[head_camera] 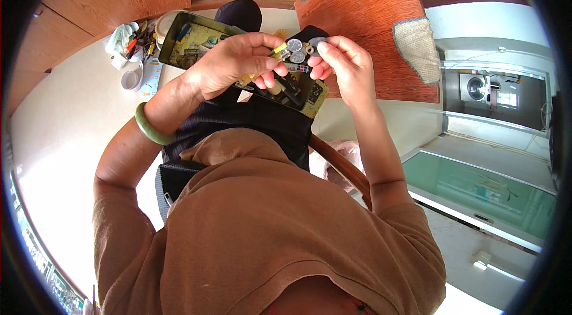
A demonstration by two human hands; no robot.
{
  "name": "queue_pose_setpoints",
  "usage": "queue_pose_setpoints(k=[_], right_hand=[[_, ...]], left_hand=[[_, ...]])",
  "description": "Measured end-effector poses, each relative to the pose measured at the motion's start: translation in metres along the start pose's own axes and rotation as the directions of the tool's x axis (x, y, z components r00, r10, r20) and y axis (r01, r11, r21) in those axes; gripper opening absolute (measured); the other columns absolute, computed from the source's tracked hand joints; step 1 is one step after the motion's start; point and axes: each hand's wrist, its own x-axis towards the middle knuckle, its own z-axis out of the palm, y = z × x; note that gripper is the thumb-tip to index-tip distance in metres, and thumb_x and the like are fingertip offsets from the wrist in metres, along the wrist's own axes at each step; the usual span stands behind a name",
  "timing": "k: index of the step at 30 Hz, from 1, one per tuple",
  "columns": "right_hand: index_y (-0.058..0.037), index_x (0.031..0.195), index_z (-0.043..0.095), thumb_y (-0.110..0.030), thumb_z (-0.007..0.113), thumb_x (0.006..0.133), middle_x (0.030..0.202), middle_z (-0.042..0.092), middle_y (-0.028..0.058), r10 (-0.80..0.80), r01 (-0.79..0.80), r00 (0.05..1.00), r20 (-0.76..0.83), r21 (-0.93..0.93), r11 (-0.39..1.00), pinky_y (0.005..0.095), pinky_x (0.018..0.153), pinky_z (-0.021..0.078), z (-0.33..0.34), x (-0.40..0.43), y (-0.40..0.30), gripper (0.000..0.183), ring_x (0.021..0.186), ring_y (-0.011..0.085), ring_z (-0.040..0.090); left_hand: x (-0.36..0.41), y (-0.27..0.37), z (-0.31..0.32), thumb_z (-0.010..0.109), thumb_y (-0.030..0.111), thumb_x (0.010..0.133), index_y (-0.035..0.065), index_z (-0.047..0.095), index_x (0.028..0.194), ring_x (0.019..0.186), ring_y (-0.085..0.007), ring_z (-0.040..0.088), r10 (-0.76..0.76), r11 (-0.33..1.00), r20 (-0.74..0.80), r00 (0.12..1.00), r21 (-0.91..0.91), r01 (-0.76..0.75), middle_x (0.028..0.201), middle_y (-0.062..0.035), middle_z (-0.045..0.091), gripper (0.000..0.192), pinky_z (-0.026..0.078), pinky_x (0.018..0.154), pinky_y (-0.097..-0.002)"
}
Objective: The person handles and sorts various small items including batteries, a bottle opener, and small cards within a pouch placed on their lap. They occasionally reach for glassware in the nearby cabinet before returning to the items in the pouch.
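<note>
Over a shallow metal box [168,42] on my lap, both of my hands are raised close together. My left hand [237,62] grips a yellow, partly translucent piece [280,48]; its exact kind is hard to tell, and my fingers cover part of it. Pinched between the thumb and fingers of my right hand [346,62] is a dark round disc [317,42]. Two silvery round pieces [294,45] show in the gap between the hands. I cannot tell whether they are held or lie behind. Inside the box are dark-handled tools [292,97] and small parts.
An open wooden cabinet door [357,24] stands at the right, a cloth [418,49] draped over its edge. On the floor at left are a plastic bag [121,38], loose tools [145,42], a tape roll [130,80] and a light-blue card [152,76]. A wooden chair arm [342,167] is beside me.
</note>
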Motion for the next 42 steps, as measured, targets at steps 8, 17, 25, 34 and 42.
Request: queue_pose_setpoints(k=[8,17,25,34,42], right_hand=[[-0.0016,0.079,0.056,-0.021,0.054,0.086,0.063,0.058,0.0070,0.100,-0.100,0.995,0.020,0.002,0.995,0.0189,0.043,0.0427,0.000,-0.001,-0.006,0.021,0.046,0.0093,0.053],[-0.0027,0.076,0.055,-0.023,0.054,0.085,0.061,0.057,0.0069,0.142,-0.142,0.990,0.029,0.000,0.990,0.0191,0.042,0.0416,-0.002,0.000,-0.006,0.022,0.045,0.0090,0.051],[-0.0035,0.076,0.054,-0.021,0.052,0.087,0.062,0.057,0.0055,0.072,-0.073,0.997,0.041,0.023,0.997,0.0187,0.043,0.0408,0.000,0.000,-0.005,0.021,0.046,0.0086,0.051],[-0.0027,0.077,0.054,-0.019,0.050,0.088,0.064,0.057,0.0058,0.038,-0.039,0.998,0.053,0.014,0.999,0.0195,0.045,0.0410,-0.001,0.001,-0.003,0.020,0.047,0.0089,0.051],[-0.0027,0.080,0.054,-0.020,0.049,0.089,0.065,0.057,0.0059,0.043,-0.045,0.997,0.063,0.026,0.999,0.0199,0.045,0.0423,-0.002,0.002,-0.005,0.020,0.047,0.0087,0.050]], left_hand=[[-0.001,-0.001,-0.001,0.055,0.011,0.085,-0.0010,0.044,0.117,0.068,-0.0096,0.055,-0.009,1.000,0.013,1.000,-0.002,0.009,0.088,-0.0079,0.061,0.036,0.044,0.064,-0.0222],[0.000,-0.002,-0.001,0.059,0.011,0.083,0.0008,0.043,0.118,0.066,-0.0090,0.054,-0.043,0.999,0.050,0.998,-0.030,0.044,0.088,-0.0071,0.060,0.040,0.043,0.061,-0.0213],[-0.001,-0.004,-0.001,0.058,0.003,0.081,0.0035,0.041,0.122,0.070,-0.0091,0.054,-0.064,0.996,0.028,0.998,0.064,0.062,0.093,-0.0075,0.056,0.045,0.046,0.063,-0.0208],[-0.002,-0.007,-0.004,0.053,0.004,0.085,0.0052,0.039,0.128,0.077,-0.0106,0.057,-0.039,0.991,0.029,0.999,0.128,0.035,0.101,-0.0085,0.058,0.046,0.046,0.066,-0.0207],[-0.002,-0.011,-0.006,0.052,0.006,0.086,0.0059,0.036,0.130,0.089,-0.0132,0.056,-0.020,0.993,0.055,0.998,0.114,0.014,0.108,-0.0101,0.057,0.047,0.046,0.073,-0.0248]])
